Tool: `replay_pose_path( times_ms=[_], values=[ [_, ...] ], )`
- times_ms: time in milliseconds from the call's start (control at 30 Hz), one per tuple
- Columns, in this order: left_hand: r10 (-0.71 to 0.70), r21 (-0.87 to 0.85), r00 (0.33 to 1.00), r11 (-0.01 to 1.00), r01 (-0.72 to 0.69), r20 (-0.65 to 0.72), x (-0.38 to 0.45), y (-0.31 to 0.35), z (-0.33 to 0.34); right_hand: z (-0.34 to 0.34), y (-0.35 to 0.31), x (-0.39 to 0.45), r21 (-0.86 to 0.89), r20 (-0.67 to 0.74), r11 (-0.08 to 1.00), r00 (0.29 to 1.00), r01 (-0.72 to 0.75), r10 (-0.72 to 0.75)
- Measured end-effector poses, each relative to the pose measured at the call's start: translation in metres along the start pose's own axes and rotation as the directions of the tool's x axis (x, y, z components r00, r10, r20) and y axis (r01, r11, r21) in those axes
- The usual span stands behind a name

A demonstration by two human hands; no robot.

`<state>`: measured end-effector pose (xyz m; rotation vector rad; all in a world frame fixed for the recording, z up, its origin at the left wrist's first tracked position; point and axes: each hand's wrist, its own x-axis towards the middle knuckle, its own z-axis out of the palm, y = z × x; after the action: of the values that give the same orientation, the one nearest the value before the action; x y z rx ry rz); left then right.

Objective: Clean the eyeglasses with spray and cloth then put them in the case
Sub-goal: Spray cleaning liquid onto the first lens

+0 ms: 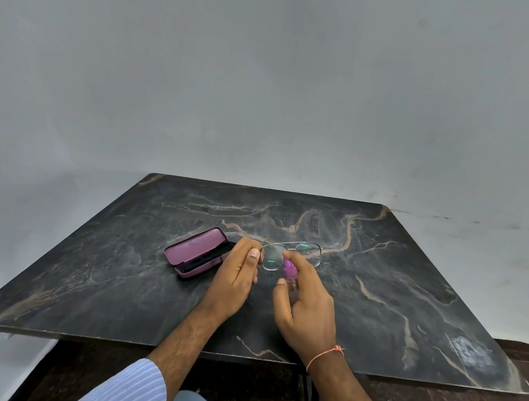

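Pinching the eyeglasses at their left rim, the left hand holds them above a dark marble-patterned table; the right hand grips a pink spray bottle just before the lens. An open pink case lies to the left. A plain grey wall stands behind.

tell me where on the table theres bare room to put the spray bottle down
Bare table runs right of the eyeglasses to the right edge, and also left of the open case. It is crowded mid-table, around the case and both hands.
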<state>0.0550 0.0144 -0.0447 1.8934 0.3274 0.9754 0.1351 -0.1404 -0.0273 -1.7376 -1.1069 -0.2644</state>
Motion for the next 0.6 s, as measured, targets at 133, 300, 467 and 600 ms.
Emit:
replay_pose_path(
  times_ms=[133,300,467,600],
  values=[
    [-0.003,0.016,1.000,1.000,0.003,0.001,0.000,-0.001,0.000,0.001,0.001,-0.001,-0.027,-0.016,1.000,1.000,-0.001,0.001],
    [-0.008,0.029,1.000,1.000,0.008,0.002,-0.001,0.000,0.000,-0.005,-0.001,-0.004,0.014,-0.015,0.999,0.999,0.043,-0.043],
    [-0.009,0.022,1.000,1.000,0.009,-0.001,-0.002,-0.001,0.000,-0.033,0.018,-0.006,0.054,-0.088,0.998,0.995,-0.034,0.039],
    [0.002,0.024,1.000,1.000,-0.002,-0.004,-0.001,-0.002,0.000,-0.072,0.055,0.003,-0.014,-0.183,0.985,0.969,-0.174,0.168]
  ],
)
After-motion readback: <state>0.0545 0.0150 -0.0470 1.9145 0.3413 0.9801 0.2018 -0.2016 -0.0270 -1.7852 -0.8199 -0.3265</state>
